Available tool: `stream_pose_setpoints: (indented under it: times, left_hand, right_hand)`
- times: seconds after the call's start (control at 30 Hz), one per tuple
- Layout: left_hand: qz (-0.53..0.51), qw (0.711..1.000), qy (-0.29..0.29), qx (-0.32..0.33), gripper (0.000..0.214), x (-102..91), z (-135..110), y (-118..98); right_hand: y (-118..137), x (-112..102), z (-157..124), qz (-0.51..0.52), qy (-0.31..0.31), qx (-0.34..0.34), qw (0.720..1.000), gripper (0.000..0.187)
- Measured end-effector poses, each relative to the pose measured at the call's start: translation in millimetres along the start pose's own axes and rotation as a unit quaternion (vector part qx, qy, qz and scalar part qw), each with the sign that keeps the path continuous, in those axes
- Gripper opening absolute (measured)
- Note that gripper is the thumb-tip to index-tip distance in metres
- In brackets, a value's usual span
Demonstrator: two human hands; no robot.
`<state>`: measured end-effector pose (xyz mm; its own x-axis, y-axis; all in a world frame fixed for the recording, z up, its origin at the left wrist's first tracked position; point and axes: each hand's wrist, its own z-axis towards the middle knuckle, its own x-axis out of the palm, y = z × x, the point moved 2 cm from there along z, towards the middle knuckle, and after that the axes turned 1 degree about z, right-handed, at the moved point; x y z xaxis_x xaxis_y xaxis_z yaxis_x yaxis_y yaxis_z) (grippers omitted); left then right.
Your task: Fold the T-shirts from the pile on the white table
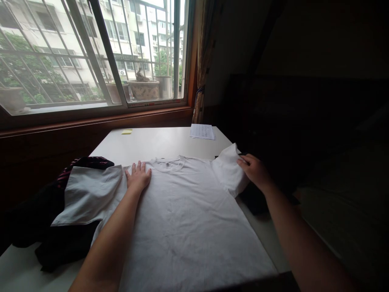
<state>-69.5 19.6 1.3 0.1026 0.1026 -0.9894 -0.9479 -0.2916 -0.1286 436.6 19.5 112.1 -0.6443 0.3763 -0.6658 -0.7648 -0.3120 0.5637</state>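
Observation:
A white T-shirt [182, 215] lies spread out on the white table, its round neckline toward the window. My left hand [138, 176] rests flat on the shirt's left shoulder area, fingers spread. At the other side, my right hand [253, 170] pinches the edge of the right sleeve and holds it partly lifted off the table. The left sleeve [88, 194] lies stretched outward over dark clothes. The shirt's lower hem runs close to the bottom of the view.
Dark clothes [65, 243] are heaped at the table's left, one with pink stripes [65, 173]. More dark fabric [253, 200] lies under the right sleeve. On the table's [158, 140] far side are a yellow sticky note [127, 132] and printed paper [202, 132]. A barred window [124, 52] stands behind.

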Motion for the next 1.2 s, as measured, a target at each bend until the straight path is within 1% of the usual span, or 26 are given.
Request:
stream_pose_setpoints:
  times: [0.03, 0.1, 0.2, 0.27, 0.33, 0.37, 0.4, 0.47, 0.53, 0.63, 0.73, 0.77, 0.83, 0.9, 0.97, 1.03, 1.1, 1.2]
  left_hand:
    - [0.0, 1.0, 0.0, 0.0, 0.07, 0.3, 0, 0]
    - [0.0, 1.0, -0.002, 0.001, 0.07, 0.5, 0, 0]
    - [-0.003, 1.0, -0.003, 0.002, 0.069, 0.2, 0, 0]
    - [-0.005, 1.0, -0.003, 0.003, 0.069, -0.1, -1, 0]
    - [-0.006, 1.0, -0.003, 0.003, 0.068, -0.6, -1, 0]
    - [-0.006, 1.0, -0.003, 0.003, 0.068, -0.7, -1, 0]
    - [-0.006, 1.0, -0.002, 0.003, 0.068, -0.8, -1, 0]
    - [-0.003, 1.0, -0.002, 0.001, 0.068, -0.8, 0, 0]
    - [-0.001, 1.0, -0.003, 0.0, 0.068, -0.5, 0, 0]
    - [-0.003, 1.0, -0.003, 0.001, 0.067, -0.4, 0, 0]
    - [-0.01, 1.0, -0.017, 0.01, 0.064, -4.1, -2, 0]
    - [-0.015, 0.999, -0.032, 0.015, 0.061, -7.0, -3, -1]
    - [-0.031, 0.996, -0.074, 0.032, 0.054, -15.4, -7, -8]
    - [-0.061, 0.989, -0.117, 0.065, 0.047, -25.8, -13, -22]
    - [-0.096, 0.979, -0.132, 0.123, 0.041, -34.9, -21, -46]
    - [-0.122, 0.968, -0.112, 0.19, 0.036, -40.1, -29, -78]
    - [-0.136, 0.958, -0.071, 0.243, 0.034, -40.2, -36, -114]
    - [-0.151, 0.944, -0.023, 0.291, 0.034, -32.6, -44, -163]
  right_hand:
    - [14, 1, -1, -0.017, 0.008, -0.039, 0.999, 0.034]
    - [42, 7, -8, -0.04, 0.045, -0.088, 0.994, 0.034]
    - [77, 18, -25, -0.031, 0.152, -0.127, 0.98, 0.034]
    - [92, 23, -37, 0.013, 0.23, -0.14, 0.963, 0.035]
    - [95, 23, -46, 0.059, 0.281, -0.129, 0.949, 0.036]
    - [92, 22, -49, 0.072, 0.287, -0.114, 0.948, 0.036]
    - [87, 20, -52, 0.075, 0.28, -0.096, 0.952, 0.036]
    - [70, 15, -58, 0.053, 0.246, -0.072, 0.965, 0.035]
    - [50, 13, -69, 0.018, 0.221, -0.069, 0.973, 0.033]
    - [22, 15, -93, -0.02, 0.219, -0.072, 0.973, 0.036]
    - [4, 23, -118, -0.047, 0.212, -0.064, 0.974, 0.042]
    - [0, 26, -124, -0.059, 0.199, -0.06, 0.976, 0.038]
    - [-3, 31, -132, -0.087, 0.159, -0.05, 0.982, 0.023]
    - [-3, 35, -136, -0.112, 0.122, -0.046, 0.985, 0.01]
    - [-2, 37, -137, -0.126, 0.1, -0.05, 0.986, 0.007]
    - [-1, 38, -137, -0.126, 0.088, -0.061, 0.986, 0.008]
    - [-2, 38, -138, -0.12, 0.079, -0.072, 0.987, 0.009]
    - [-4, 38, -140, -0.117, 0.07, -0.081, 0.987, 0.011]
